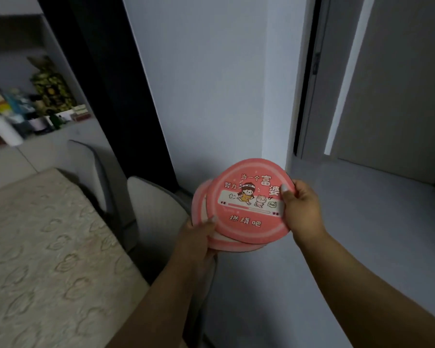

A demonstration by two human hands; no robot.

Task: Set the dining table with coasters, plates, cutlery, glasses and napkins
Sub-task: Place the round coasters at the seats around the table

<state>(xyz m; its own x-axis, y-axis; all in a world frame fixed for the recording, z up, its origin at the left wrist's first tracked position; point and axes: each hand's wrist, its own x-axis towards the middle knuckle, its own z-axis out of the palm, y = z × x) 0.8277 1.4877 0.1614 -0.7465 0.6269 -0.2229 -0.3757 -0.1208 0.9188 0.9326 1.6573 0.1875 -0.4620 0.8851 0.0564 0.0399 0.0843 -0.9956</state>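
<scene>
Beside table, coasters btwn both hands' fingers

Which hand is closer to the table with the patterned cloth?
Left. The left hand grips the lower left edge of the pink coasters, on the side toward the table. The right hand holds the coasters' right edge, farther from the table.

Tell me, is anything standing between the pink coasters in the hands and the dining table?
Nothing visible. Left hand and right hand hold the pink coasters above a chair; the table lies to the left, its visible surface bare.
</scene>
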